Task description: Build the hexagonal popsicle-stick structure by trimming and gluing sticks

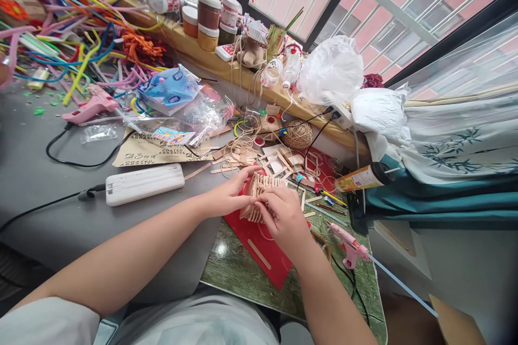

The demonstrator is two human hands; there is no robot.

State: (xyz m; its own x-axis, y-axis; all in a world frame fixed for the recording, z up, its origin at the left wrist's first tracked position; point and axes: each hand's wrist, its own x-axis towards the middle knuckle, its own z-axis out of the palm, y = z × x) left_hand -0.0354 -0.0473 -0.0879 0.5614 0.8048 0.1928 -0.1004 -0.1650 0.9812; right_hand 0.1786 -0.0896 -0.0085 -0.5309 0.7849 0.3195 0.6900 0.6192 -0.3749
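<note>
A small stacked structure of wooden craft sticks (270,181) stands on a red sheet (279,274). My left hand (229,194) grips its left side, thumb in front and fingers behind. From the right, my right hand (282,215) reaches over it with thumb and fingers pinched together at the top. The fingertips of both hands nearly meet there, and whatever lies between the right ones is hidden. A single craft stick (259,254) rests on the red sheet, nearer to me.
Loose sticks (243,155) and a twine ball (297,135) lie behind. One pink glue gun (350,245) is at the right, another pink glue gun (91,105) at the left. A white power bank (144,184) with a cable sits left. Paint jars (209,11) line the sill.
</note>
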